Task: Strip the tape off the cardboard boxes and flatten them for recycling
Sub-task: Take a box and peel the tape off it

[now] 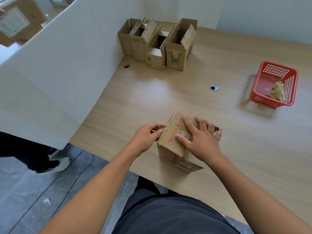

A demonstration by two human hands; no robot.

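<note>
Head view: the box (173, 146) sits on the desk (168, 92) right between the two hands, and its long side seems to run away from the person, leaning slightly left. The right hand (200, 137) lies on its top, fingers spread, pressing down. The left hand (146, 137) is just beside the box's left edge, thumb and fingers pinching the clear tape (168, 126) there. The left hand is nearer the tape, so it probably peels while the right steadies the box.
</note>
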